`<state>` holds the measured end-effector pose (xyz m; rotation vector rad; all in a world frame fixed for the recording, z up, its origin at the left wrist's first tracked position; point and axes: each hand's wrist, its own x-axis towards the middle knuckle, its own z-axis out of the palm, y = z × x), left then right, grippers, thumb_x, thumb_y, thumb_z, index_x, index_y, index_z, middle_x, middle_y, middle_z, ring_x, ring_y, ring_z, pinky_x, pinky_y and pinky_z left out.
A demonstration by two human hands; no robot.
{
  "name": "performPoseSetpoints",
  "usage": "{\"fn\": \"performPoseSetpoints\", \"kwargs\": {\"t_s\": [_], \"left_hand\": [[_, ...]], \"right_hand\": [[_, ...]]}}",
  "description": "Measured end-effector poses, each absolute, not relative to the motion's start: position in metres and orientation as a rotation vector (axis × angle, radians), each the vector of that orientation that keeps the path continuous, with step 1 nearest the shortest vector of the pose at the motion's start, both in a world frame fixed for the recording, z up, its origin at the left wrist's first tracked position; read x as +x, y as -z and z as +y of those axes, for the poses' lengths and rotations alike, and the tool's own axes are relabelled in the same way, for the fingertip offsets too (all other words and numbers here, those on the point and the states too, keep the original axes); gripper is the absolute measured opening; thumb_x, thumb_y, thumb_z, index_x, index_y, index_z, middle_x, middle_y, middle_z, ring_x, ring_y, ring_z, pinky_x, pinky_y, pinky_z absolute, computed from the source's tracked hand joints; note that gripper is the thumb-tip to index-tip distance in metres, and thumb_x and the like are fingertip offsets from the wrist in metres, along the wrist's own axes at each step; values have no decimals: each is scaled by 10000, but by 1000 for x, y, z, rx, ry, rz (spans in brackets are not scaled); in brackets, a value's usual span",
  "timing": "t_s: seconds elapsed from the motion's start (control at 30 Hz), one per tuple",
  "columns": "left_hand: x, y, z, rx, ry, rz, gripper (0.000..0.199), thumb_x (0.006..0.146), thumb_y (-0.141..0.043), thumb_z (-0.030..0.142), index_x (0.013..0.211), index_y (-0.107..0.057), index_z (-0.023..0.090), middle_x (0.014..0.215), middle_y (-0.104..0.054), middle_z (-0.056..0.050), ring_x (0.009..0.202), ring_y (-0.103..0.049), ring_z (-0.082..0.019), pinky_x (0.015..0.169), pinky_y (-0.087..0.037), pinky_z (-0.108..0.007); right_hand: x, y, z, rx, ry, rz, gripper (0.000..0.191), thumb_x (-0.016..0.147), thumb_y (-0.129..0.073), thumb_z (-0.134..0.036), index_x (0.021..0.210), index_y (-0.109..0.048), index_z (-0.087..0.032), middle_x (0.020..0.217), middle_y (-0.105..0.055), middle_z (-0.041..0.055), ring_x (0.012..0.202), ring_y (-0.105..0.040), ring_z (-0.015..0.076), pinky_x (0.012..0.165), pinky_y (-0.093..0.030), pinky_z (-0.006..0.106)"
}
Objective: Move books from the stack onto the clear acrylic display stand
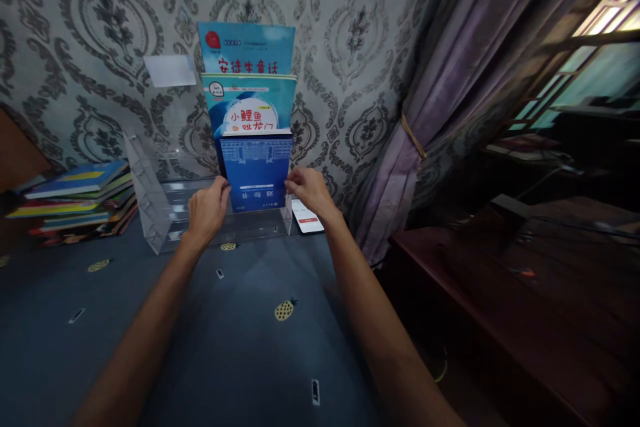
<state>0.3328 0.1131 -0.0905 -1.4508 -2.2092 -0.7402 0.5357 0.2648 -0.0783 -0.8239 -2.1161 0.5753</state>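
Observation:
A dark blue booklet (256, 170) stands upside down at the front tier of a clear tiered display rack (173, 203). My left hand (209, 205) pinches its left edge and my right hand (309, 188) pinches its right edge, low down on both sides. Behind the booklet, a teal picture book (250, 103) with a white circle on its cover leans in a higher tier. Above that rises a light blue book (247, 47) with red characters. All of them sit toward the rack's right side.
Left of the rack lies a stack of books (83, 197). A phone (307, 217) with a lit screen is by the rack's right end. Patterned wallpaper backs the blue tablecloth (225, 353). A tied purple curtain (395, 167) and a dark red table (480, 307) are at right.

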Motion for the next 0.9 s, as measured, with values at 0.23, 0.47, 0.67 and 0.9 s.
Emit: {"fn": "performPoseSetpoints", "kwargs": {"t_s": [0.23, 0.47, 0.67, 0.9], "left_hand": [[336, 89, 113, -1428, 672, -2282, 277, 1030, -453, 369, 1203, -632, 247, 942, -783, -96, 874, -727, -295, 708, -419, -321], [339, 87, 114, -1468, 645, -2323, 290, 1039, -426, 375, 1226, -594, 231, 981, -788, -101, 897, -731, -300, 702, -435, -325], [346, 79, 113, -1449, 588, -2377, 287, 1043, -410, 379, 1213, -586, 229, 1016, -786, -101, 920, -733, -290, 712, -440, -323], [356, 68, 108, -1427, 480, -2447, 325, 1064, -366, 393, 1262, -547, 209, 1079, -774, -98, 972, -728, -312, 715, -432, -337]], "right_hand": [[538, 76, 265, -877, -484, -2102, 88, 857, -667, -241, 933, -705, -217, 703, -725, -1, 721, -689, 199, 693, -473, 290], [534, 76, 261, -894, -473, -2064, 234, 863, -663, -240, 1095, -653, -213, 712, -725, -8, 734, -701, 220, 719, -478, 311], [532, 78, 262, -902, -492, -2046, 183, 859, -658, -207, 1041, -653, -227, 725, -728, -15, 728, -709, 202, 733, -491, 299], [530, 75, 257, -842, -602, -1914, 85, 860, -631, -253, 940, -613, -230, 768, -702, -7, 707, -687, 193, 687, -511, 300]]}}
